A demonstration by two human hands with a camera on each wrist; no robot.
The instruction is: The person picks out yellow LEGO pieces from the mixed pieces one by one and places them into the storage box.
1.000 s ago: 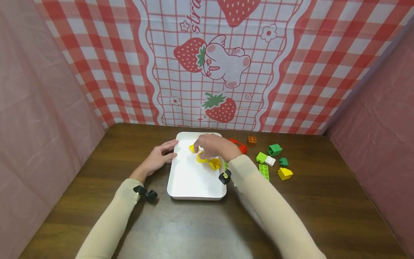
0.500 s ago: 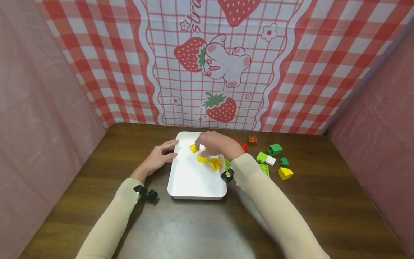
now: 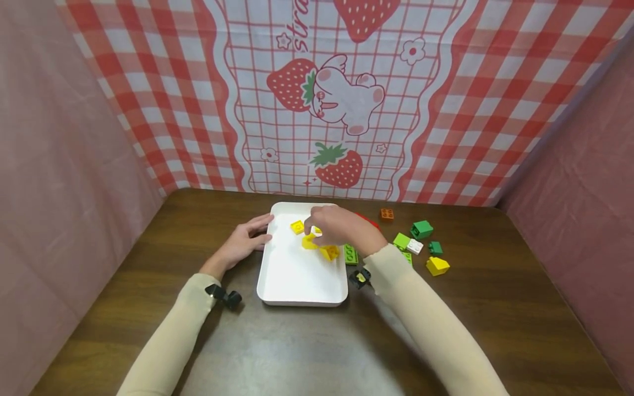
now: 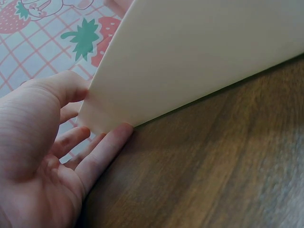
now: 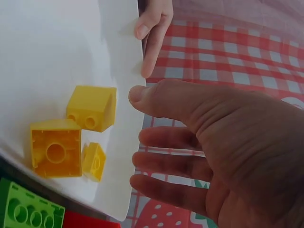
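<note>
A white tray [image 3: 297, 280] lies on the table with several yellow toy bricks in it. My left hand [image 3: 242, 242] touches the tray's left side; in the left wrist view its fingers [image 4: 107, 152] lie nearly straight against the tray's wall. Above the tray's right half hovers my right hand [image 3: 337, 225], partly covering the bricks. Nothing is between its spread thumb and fingers in the right wrist view. A slanted yellow brick [image 5: 92, 109], a hollow yellow brick [image 5: 56, 149] and a small yellow brick [image 5: 95, 162] sit apart from that hand.
Right of the tray are a lime brick [image 3: 351, 254], a partly hidden red piece [image 3: 367, 220], an orange brick [image 3: 387, 214], a green brick [image 3: 422, 229], a white brick [image 3: 415, 246], a dark green brick [image 3: 435, 248] and a yellow slanted brick [image 3: 438, 267]. A checked cloth [image 3: 198, 110] hangs behind.
My right hand has drawn to the right over the tray, uncovering more of the yellow brick at the back left and the lime brick beside the tray. The left hand stays put.
</note>
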